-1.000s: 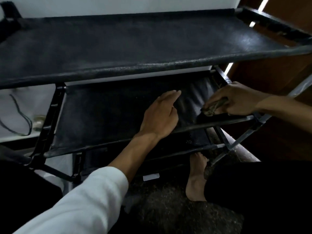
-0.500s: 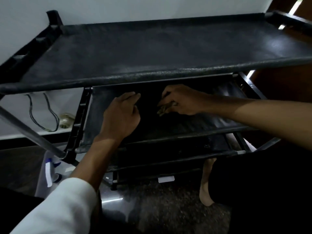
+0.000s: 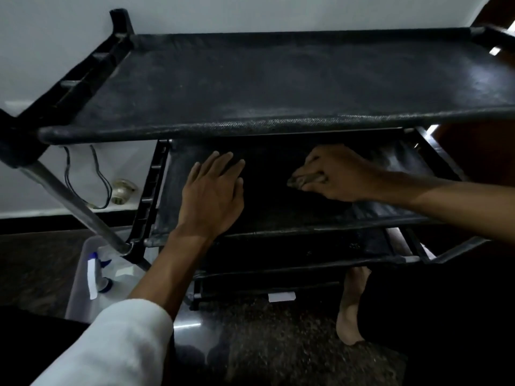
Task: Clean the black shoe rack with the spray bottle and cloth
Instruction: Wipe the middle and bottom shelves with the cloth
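**Both hands on the rack's second shelf**

The black shoe rack stands against a pale wall. The left hand lies flat, fingers straight, palm down on the left part of the second shelf, under the top tier. The right hand is further right on the same shelf, fingers curled around a small bunched cloth pressed to the fabric. The spray bottle is on the floor by the rack's left leg, in what looks like a translucent tub. A bare foot rests below the lowest shelf.
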Demonstrator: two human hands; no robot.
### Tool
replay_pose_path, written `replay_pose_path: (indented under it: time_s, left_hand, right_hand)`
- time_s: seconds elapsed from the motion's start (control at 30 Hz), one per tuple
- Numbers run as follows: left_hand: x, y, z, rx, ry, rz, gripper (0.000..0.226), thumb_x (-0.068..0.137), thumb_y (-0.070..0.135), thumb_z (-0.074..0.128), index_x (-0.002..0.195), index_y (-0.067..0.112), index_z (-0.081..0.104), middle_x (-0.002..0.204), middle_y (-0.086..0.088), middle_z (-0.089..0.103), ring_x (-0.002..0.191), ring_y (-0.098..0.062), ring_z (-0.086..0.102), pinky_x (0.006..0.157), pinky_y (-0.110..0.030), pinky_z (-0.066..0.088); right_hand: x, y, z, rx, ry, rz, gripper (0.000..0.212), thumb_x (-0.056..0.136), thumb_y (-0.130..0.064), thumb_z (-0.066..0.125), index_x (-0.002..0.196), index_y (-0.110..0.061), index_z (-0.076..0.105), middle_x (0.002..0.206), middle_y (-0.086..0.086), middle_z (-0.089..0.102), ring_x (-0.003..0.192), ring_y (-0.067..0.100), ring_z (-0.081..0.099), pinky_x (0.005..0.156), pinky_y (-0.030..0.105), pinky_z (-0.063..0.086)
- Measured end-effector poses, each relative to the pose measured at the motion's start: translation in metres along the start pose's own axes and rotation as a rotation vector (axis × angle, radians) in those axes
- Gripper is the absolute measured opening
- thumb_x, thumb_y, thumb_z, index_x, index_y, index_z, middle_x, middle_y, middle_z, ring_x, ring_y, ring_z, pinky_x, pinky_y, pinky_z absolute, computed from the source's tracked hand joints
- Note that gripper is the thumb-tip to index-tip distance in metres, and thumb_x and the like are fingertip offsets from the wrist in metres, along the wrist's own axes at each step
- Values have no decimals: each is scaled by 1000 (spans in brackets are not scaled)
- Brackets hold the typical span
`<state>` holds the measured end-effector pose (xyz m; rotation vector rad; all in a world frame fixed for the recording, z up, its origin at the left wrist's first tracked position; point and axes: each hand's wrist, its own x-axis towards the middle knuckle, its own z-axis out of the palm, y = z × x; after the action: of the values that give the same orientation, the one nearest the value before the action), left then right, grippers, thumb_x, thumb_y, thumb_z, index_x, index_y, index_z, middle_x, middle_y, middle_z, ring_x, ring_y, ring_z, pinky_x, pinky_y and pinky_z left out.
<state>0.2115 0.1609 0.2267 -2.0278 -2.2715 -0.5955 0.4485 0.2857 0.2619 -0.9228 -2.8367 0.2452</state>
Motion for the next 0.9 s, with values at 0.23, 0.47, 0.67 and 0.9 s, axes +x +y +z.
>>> replay_pose_path:
  time_s: [0.23,0.47,0.67,0.9]
  left_hand:
    - [0,1,-7,-3,-19,-12,46,100,27,43,146,26,46,156,1,37,148,-19,26,120,-45,20]
    - [3,-1,-2,-25,-57,-21,46,101,27,40,148,28,42,157,3,34,149,-18,23,121,-44,18]
    - [7,-5,-3,-35,-38,-32,46,102,27,40,147,27,43,157,2,35,148,-19,23,122,-44,17]
    - [10,11,-5,-49,-41,9,46,101,26,41,146,27,45,156,2,36,148,-19,25,121,-45,19]
  right_hand:
    - [68,-33,10,-37,-77,-103,20,91,-11,62,108,-9,72,107,13,64,91,28,64,78,13,45]
    - [31,6,1,4,16,110,17,86,-16,69,102,-16,75,93,6,70,81,20,69,72,24,52]
    - [18,-13,22,26,36,-99,37,81,-7,72,118,-14,73,108,2,62,93,14,60,88,22,48]
    - [67,23,14,-139,-76,-38,35,89,-2,55,117,-13,72,127,14,64,98,23,60,76,12,42]
